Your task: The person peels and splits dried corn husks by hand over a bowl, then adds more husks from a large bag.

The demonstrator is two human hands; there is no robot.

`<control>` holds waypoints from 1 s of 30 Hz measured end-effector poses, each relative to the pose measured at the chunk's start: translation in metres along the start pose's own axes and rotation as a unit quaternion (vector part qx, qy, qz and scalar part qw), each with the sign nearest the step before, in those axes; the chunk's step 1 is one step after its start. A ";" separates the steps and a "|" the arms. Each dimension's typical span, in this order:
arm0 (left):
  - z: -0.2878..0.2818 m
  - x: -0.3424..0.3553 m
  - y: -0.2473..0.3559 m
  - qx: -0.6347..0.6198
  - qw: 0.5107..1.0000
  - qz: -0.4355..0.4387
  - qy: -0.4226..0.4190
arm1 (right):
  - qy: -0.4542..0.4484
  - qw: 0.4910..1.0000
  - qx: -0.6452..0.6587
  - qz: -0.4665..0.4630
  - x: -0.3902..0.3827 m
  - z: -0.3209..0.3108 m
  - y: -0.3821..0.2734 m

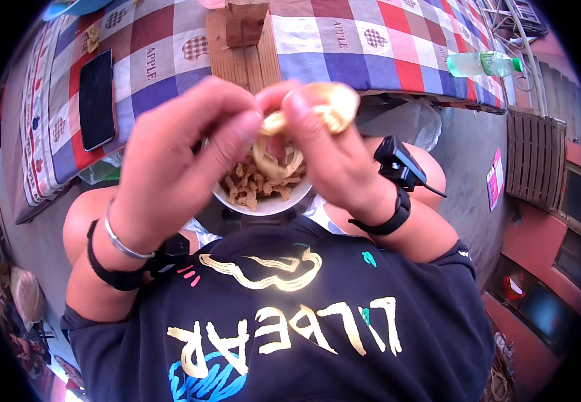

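Observation:
My right hand (324, 161) grips a pale yellow, floppy piece of what looks like food (334, 104), thumb pressed on it. My left hand (176, 154) has its fingers closed beside it at the same piece, though their tips are partly hidden. Both are raised over a white bowl (263, 209) between my knees, which holds brown, twisted strips (250, 187). A pale strand (280, 167) hangs from between my hands down into the bowl.
A checked tablecloth (310, 60) covers the table ahead, with a wooden block (243, 23) on a board (223, 67). A phone (97, 100) lies at left, a plastic bottle (481, 64) at right. A plastic bag (404, 124) is under the table edge; slatted panels (538, 154) stand far right.

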State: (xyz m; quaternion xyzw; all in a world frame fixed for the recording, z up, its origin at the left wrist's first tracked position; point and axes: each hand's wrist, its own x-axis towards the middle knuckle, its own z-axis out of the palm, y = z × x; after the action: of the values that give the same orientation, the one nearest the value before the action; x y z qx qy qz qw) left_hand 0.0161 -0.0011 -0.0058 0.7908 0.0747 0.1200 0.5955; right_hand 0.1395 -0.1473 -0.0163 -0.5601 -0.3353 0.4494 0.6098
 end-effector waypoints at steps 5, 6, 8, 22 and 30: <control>-0.008 0.000 -0.006 -0.039 0.996 0.079 0.016 | -0.024 0.997 0.068 -0.035 -0.001 0.000 -0.004; -0.012 0.000 -0.012 -0.035 0.997 0.066 -0.008 | -0.035 0.995 0.079 -0.039 -0.001 0.001 -0.005; 0.001 0.000 -0.014 -0.107 0.992 0.063 -0.004 | -0.058 0.992 0.102 -0.045 0.000 0.001 -0.008; 0.005 0.002 -0.012 -0.326 0.941 -0.084 0.007 | -0.024 0.966 -0.173 -0.188 -0.005 -0.006 -0.004; 0.019 -0.017 -0.001 0.026 0.993 0.113 0.023 | -0.004 0.910 -0.386 -0.153 -0.007 -0.009 -0.001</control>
State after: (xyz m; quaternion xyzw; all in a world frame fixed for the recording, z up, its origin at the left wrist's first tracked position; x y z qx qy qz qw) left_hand 0.0055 -0.0230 -0.0139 0.8063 0.0015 0.2023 0.5559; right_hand 0.1455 -0.1570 -0.0164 -0.6919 -0.5666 0.1881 0.4060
